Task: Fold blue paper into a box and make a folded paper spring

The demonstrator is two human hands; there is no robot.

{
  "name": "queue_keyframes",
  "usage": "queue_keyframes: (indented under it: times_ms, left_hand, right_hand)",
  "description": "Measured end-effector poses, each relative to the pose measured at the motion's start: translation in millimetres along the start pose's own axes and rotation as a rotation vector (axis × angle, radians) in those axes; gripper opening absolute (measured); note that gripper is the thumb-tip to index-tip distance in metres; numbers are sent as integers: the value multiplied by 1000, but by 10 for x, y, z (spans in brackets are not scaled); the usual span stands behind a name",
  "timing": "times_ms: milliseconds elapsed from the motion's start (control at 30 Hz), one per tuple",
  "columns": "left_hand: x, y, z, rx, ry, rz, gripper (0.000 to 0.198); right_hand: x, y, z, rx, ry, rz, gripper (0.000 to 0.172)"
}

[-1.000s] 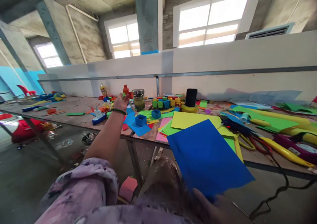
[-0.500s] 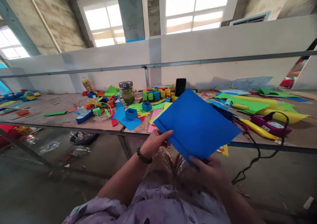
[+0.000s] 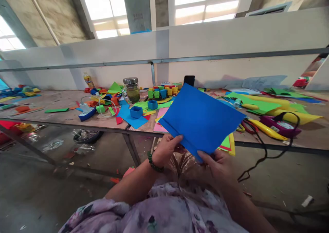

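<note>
A blue sheet of paper [image 3: 203, 118] is held up in front of me, turned cornerwise, with a crease along its lower left edge. My left hand [image 3: 168, 149] pinches that creased edge, thumb on top and fingers underneath. At the bottom corner, my right hand [image 3: 216, 162] grips the sheet with its thumb on the front; the other fingers are partly hidden behind it. On the table beyond lie a small blue paper box [image 3: 136, 112] and a second blue box [image 3: 152, 105], among flat coloured sheets.
Along the table [image 3: 64, 102] stand a lidded glass jar [image 3: 132, 90], a phone [image 3: 189, 80] and several small coloured boxes [image 3: 164, 92]. To the right are green sheets [image 3: 257, 104], a purple device [image 3: 280, 126] and a dangling dark cord [image 3: 266, 154].
The blue sheet has tilted slightly flatter, and its bottom corner has risen. Both hands stay on it, the right one a little higher. The camera view has shifted slightly.
</note>
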State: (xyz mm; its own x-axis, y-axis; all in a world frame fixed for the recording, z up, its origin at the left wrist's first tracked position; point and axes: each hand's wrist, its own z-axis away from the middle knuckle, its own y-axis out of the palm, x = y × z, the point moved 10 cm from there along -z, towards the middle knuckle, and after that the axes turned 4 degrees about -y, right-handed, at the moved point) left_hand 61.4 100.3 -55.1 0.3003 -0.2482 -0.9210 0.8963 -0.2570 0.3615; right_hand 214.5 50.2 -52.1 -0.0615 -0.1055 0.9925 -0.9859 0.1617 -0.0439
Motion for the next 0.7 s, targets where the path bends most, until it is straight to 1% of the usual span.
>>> queue_keyframes:
  times_ms: [67,200,267,333,367,467,533,600,700]
  left_hand:
    - [-50,-71,-8,-46,41,35,50]
    - [-321,-355,-13,-170,155,101,47]
    - [-405,-426,6,-193,182,115,48]
    - [-384,-368,28,-160,165,86,47]
    - [-330,-283,36,-117,136,42,46]
    - [-95,53,84,43,44,-120,43]
    - [0,185,123,85,35,-145,43]
    - [40,206,135,79,40,-142,43]
    - [4,96,83,24,90,-180,41]
  right_hand:
    - [-81,-8,16,16,-4,33,41]
    - [-244,-123,69,13,27,40,41]
    - [-263,-144,99,15,42,28,41]
    - [-223,-140,112,-1,35,16,41]
    - [-187,-136,109,-21,24,10,41]
    - [-84,-85,79,-46,-12,47,41]
    - [-53,-45,57,-28,-27,112,40]
    - [-47,-10,43,16,-45,180,39]
    - [-24,48,38,99,-88,246,39]
